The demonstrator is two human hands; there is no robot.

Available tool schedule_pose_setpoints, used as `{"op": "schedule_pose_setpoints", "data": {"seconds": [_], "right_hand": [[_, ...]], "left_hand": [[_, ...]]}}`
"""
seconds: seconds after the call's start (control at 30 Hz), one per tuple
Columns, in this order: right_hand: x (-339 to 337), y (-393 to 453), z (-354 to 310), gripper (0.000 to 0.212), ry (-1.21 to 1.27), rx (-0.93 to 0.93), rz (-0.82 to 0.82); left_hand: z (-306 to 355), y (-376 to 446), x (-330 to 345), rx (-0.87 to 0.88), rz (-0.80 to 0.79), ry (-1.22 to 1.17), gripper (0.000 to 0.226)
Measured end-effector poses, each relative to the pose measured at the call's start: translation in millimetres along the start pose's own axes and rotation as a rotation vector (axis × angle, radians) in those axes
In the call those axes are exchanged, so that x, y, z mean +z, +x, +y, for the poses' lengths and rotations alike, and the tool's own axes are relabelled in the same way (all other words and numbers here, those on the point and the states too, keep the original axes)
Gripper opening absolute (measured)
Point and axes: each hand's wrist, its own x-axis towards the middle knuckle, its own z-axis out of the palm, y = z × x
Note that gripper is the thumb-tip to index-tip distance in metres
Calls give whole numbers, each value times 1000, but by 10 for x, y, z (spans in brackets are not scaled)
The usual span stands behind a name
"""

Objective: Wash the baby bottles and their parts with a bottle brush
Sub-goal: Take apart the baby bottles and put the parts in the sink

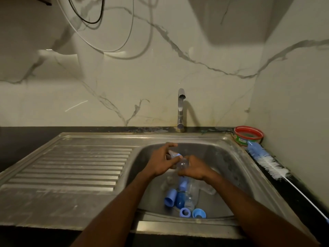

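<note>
Over the steel sink basin (222, 157), my left hand (161, 162) grips a blue-ringed nipple top (173, 154). My right hand (195, 168) grips a clear baby bottle (183, 164) just right of it. The two pieces touch between my hands. On the basin floor lie a clear bottle (191, 195), blue caps (170, 197) and two blue collar rings (185, 212), (199, 213). The bottle brush (267, 161), blue and white bristles on a long white wire handle, lies on the counter to the right of the sink.
A chrome tap (181, 107) stands behind the basin with no water running. A ribbed steel drainboard (80, 166) fills the left side. A red-rimmed round tub (248, 135) sits in the back right corner. Marble wall behind, cables hanging above.
</note>
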Motion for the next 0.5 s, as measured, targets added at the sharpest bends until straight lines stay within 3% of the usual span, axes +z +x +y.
{"op": "schedule_pose_setpoints", "data": {"seconds": [0.07,0.13,0.2,0.3,0.5], "right_hand": [[-19,-11,-10,31,63,4,-38],[-30,-25,-41,28,107,22,-71],[-30,-35,-83,30,148,40,-102],[-7,-70,-119,33,143,12,-146],[18,-145,-121,31,-133,-67,-121]], "left_hand": [[22,-16,9,123,-35,177,37],[49,-41,14,229,-52,556,26],[91,-37,20,283,32,841,33],[156,-36,64,303,100,976,38],[195,-52,199,34,98,980,37]]}}
